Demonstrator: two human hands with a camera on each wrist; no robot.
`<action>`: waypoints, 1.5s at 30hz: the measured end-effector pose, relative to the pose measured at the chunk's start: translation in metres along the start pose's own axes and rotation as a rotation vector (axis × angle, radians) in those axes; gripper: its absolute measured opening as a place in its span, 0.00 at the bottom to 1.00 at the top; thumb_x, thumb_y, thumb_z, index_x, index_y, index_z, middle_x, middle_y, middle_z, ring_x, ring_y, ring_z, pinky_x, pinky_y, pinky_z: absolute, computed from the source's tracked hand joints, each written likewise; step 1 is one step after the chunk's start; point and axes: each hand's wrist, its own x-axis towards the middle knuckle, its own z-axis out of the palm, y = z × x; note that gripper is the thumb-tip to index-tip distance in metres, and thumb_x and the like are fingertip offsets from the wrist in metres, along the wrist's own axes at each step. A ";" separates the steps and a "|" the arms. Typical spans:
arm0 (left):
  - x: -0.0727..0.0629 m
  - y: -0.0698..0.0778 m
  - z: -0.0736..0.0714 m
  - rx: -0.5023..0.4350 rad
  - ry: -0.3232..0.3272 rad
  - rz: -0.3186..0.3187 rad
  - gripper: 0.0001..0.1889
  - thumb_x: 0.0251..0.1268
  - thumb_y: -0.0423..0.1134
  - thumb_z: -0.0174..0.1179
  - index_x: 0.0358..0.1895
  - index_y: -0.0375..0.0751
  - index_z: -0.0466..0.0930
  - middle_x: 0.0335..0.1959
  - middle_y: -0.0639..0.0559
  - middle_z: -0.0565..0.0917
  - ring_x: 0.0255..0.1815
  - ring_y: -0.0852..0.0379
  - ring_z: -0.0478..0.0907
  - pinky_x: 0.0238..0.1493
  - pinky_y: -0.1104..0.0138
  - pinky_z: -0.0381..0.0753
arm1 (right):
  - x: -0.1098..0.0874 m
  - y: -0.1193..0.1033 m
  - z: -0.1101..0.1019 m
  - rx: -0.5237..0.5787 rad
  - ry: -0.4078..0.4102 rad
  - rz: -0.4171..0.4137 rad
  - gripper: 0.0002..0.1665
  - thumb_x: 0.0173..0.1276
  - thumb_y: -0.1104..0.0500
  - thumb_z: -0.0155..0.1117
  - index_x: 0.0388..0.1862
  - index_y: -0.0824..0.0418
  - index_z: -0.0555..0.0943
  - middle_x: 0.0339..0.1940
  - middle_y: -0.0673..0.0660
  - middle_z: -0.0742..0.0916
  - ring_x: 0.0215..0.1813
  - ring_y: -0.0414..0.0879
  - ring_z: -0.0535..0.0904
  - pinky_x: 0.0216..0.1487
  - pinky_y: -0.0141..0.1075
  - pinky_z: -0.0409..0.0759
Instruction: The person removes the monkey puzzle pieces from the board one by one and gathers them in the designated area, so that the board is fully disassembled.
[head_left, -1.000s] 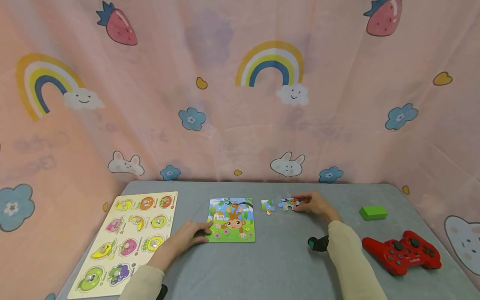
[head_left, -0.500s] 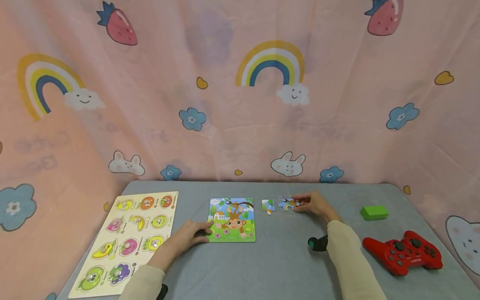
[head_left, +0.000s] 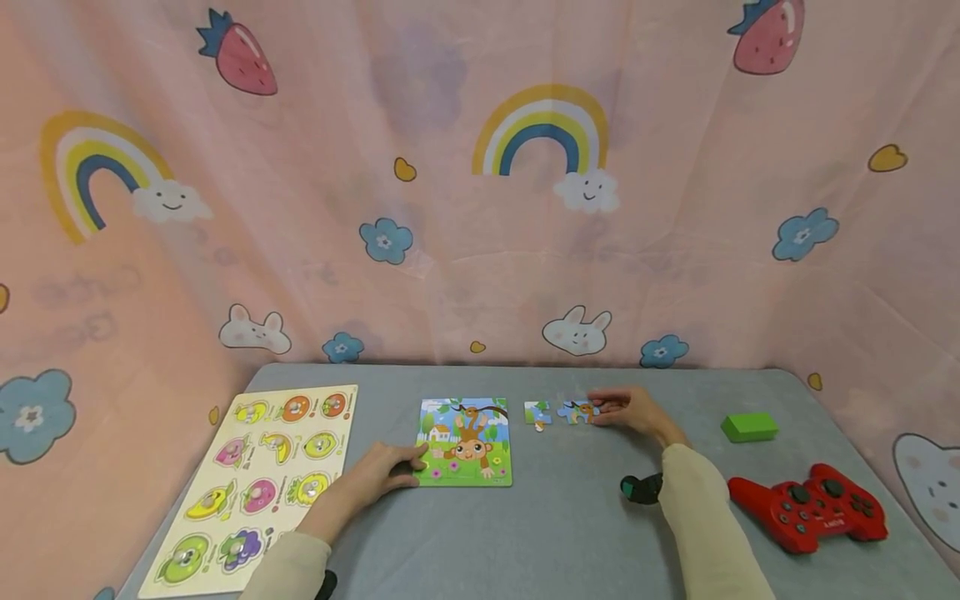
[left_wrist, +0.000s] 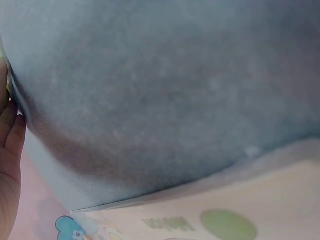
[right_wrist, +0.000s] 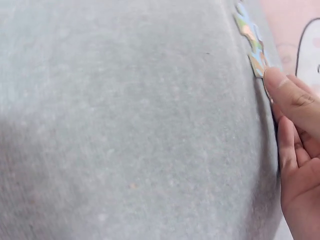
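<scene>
Left hand (head_left: 378, 468) lies with its fingers stretched forward, the tips touching the lower left edge of the monkey jigsaw puzzle (head_left: 470, 450), which rests flat near the middle of the desk (head_left: 525, 542). Right hand (head_left: 633, 412) pinches the right end of a jigsaw section (head_left: 576, 412) between thumb and fingers; this section lies to the right of the puzzle, its left end uncovered, and whether it is one piece or several joined is too small to tell. Between puzzle and section sits a smaller jigsaw piece (head_left: 537, 412), apart from the puzzle and near the section, its tab pointing toward the person. Cream sleeves (head_left: 701, 517) cover both forearms, and the left one reaches over the near right part of a fruit peg board (head_left: 258, 468). Over on the right side of the desk are a green block (head_left: 750, 427) and, nearer the person, a red game controller (head_left: 813, 508). Beyond the desk hangs a pink curtain (head_left: 322, 108) printed with rainbows, strawberries, blue flowers and rabbits
</scene>
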 end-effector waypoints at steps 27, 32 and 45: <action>0.000 0.000 -0.001 -0.011 -0.007 -0.012 0.24 0.61 0.37 0.64 0.59 0.28 0.75 0.43 0.52 0.87 0.52 0.52 0.80 0.54 0.57 0.77 | 0.001 -0.025 0.032 0.190 -0.004 0.009 0.30 0.67 0.63 0.63 0.65 0.73 0.69 0.62 0.70 0.77 0.61 0.59 0.76 0.55 0.34 0.78; -0.001 -0.001 0.000 -0.017 -0.003 -0.013 0.25 0.61 0.37 0.64 0.59 0.28 0.75 0.43 0.53 0.87 0.52 0.52 0.80 0.55 0.57 0.77 | 0.003 -0.032 0.050 0.228 -0.031 -0.007 0.30 0.67 0.62 0.65 0.64 0.73 0.70 0.62 0.70 0.77 0.61 0.59 0.76 0.56 0.36 0.77; 0.000 -0.001 0.000 -0.021 -0.006 -0.027 0.25 0.61 0.38 0.64 0.59 0.28 0.75 0.44 0.52 0.87 0.53 0.51 0.80 0.55 0.57 0.77 | 0.011 -0.047 0.090 0.306 0.006 -0.069 0.28 0.63 0.65 0.67 0.61 0.72 0.73 0.59 0.70 0.79 0.58 0.59 0.78 0.51 0.32 0.80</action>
